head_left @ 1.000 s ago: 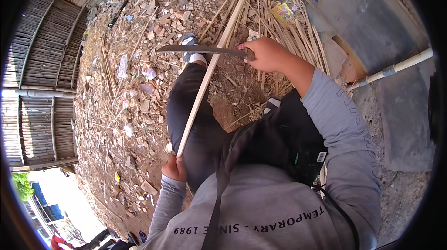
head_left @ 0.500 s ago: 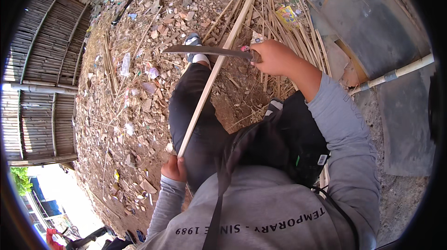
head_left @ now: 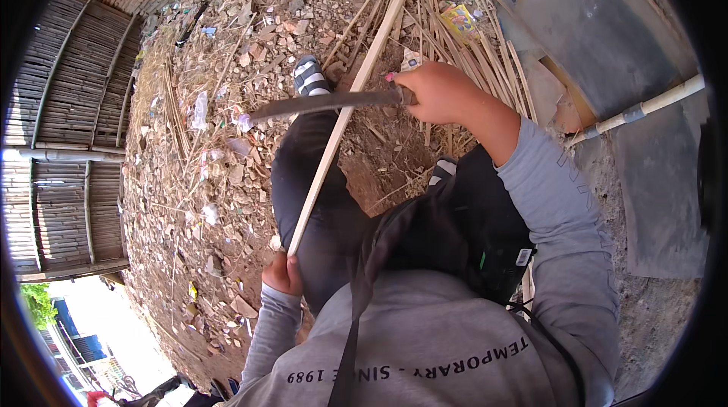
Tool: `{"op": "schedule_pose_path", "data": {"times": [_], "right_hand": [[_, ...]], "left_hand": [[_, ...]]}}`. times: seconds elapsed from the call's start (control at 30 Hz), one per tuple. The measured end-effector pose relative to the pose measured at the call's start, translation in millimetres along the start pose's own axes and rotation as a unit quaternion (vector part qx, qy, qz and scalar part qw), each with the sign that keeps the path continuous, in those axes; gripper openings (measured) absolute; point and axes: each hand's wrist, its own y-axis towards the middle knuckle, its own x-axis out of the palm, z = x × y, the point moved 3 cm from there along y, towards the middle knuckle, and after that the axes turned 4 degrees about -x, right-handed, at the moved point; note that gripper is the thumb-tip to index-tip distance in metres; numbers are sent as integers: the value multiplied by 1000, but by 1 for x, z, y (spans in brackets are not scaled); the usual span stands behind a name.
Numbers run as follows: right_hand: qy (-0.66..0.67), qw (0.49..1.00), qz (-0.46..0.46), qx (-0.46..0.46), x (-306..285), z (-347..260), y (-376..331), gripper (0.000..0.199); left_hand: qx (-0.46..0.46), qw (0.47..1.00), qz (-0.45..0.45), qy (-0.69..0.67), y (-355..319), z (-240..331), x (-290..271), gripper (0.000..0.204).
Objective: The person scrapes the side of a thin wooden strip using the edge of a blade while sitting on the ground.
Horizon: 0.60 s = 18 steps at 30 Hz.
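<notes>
A long, pale split-bamboo strip (head_left: 369, 66) slants from my left thigh up to the far ground. Its near end is pinched in my left hand (head_left: 283, 273), just beside the thigh. My right hand (head_left: 438, 94) is wrapped around the handle of a machete (head_left: 322, 103), most of the handle hidden in the fist. The dark blade points left and lies across the strip about midway along it, over my left knee. From this view I cannot tell whether the edge presses into the strip.
Several bamboo strips (head_left: 485, 66) lie piled beyond my right hand. Rubble and litter (head_left: 220, 179) cover the ground to the left. Dark sheets (head_left: 591, 35) and a pale pole (head_left: 644, 107) stand at the right. Bamboo wall panels (head_left: 76, 73) rise at the far left.
The machete has slid down along the strip toward me, its tip swinging lower and to the left. My left hand has stayed in place on the strip's near end.
</notes>
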Motion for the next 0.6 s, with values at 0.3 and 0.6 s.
{"op": "schedule_pose_path", "data": {"times": [0.3, 0.6], "right_hand": [[89, 985, 45, 141, -7, 40, 2, 30], [129, 983, 41, 125, 7, 62, 4, 21]], "left_hand": [[3, 1000, -29, -8, 6, 3, -7, 37], [-12, 998, -63, -26, 12, 6, -10, 39]]}}
